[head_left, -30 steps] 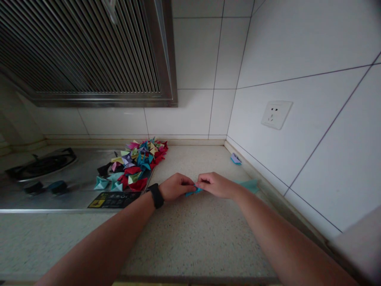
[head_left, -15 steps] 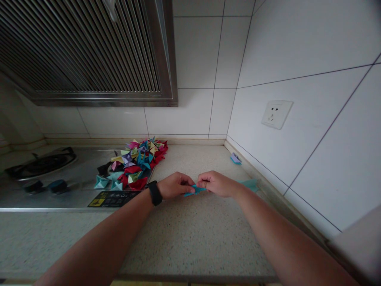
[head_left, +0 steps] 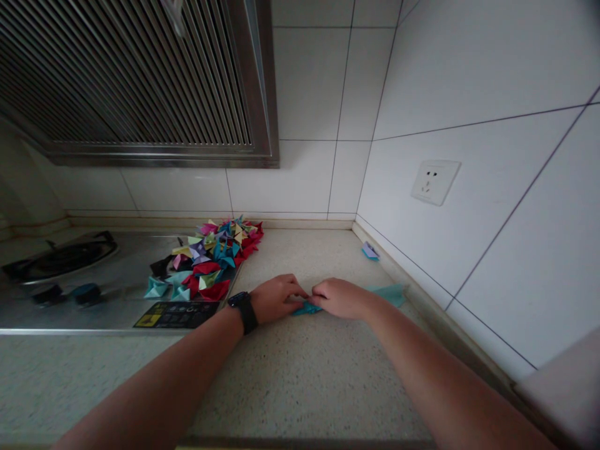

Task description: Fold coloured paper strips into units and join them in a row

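A small piece of folded blue paper (head_left: 307, 309) lies low over the speckled countertop, partly covered by my fingers. My left hand (head_left: 276, 298), with a black watch (head_left: 242, 310) on its wrist, pinches the paper from the left. From the right, my right hand (head_left: 338, 297) grips the same paper, its fingertips close against those of the left. Exact folds are hidden under the fingers. Behind my right forearm, a flat light-teal sheet (head_left: 392, 294) rests on the counter, partly covered.
Many colourful folded paper pieces (head_left: 218, 253) are heaped on the steel gas stove (head_left: 126, 262) at left. A small purple-and-blue folded paper (head_left: 370, 251) sits by the right wall. A range hood (head_left: 164, 155) hangs above, and a socket (head_left: 435, 181) is on the tiled wall.
Both hands have shifted slightly nearer and lower with the blue paper. The fingers have closed further over it, so less of it shows. The view has moved a little.
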`<state>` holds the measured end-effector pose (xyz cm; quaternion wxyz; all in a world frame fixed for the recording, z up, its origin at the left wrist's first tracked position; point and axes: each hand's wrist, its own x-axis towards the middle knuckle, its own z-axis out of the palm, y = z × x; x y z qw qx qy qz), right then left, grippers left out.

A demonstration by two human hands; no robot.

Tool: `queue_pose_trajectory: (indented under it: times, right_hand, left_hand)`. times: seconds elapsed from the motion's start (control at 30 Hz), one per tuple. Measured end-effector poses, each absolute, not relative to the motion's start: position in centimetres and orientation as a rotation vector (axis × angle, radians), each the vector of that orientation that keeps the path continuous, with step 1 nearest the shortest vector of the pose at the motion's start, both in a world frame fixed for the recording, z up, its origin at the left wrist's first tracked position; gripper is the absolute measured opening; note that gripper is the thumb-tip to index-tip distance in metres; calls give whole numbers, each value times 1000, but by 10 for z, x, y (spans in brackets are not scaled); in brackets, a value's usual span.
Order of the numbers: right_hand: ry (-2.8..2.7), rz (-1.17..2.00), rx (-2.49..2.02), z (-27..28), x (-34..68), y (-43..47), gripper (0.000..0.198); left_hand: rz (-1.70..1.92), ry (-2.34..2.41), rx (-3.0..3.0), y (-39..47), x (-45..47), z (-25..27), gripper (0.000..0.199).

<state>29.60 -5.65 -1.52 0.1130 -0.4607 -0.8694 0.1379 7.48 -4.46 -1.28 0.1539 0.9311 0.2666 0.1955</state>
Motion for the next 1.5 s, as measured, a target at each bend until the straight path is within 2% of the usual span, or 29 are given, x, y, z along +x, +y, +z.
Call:
queue_pose_trajectory:
  times: [0.13, 0.3, 0.47, 0.8, 1.17, 1.4, 1.5]
  right_hand:
    - [-2525, 266, -1338, -15, 299, -56, 24]
    - [-2543, 249, -1177, -8, 301, -56, 10]
    - [-2635, 374, -1053, -4, 299, -56, 15]
    - [-2669, 539, -1167, -3, 305, -54, 25]
    - [-2719, 518, -1161, 3, 307, -60, 36]
    - [-2720, 423, -1158, 4, 306, -65, 21]
    - [-2710, 413, -1158, 4, 305, -64, 19]
  left_hand:
    - [502, 705, 2763, -44, 77, -14, 22]
    - [476, 699, 2809, -43, 76, -15, 21]
    - [430, 720, 2858, -45, 76, -14, 24]
    - [337, 744, 2818, -30, 76, -19, 21]
    - [326, 660, 2838, -34, 69, -16, 27]
    - [399, 644, 2881, -44, 69, -8, 36]
    - [425, 678, 2910, -47, 72, -8, 34]
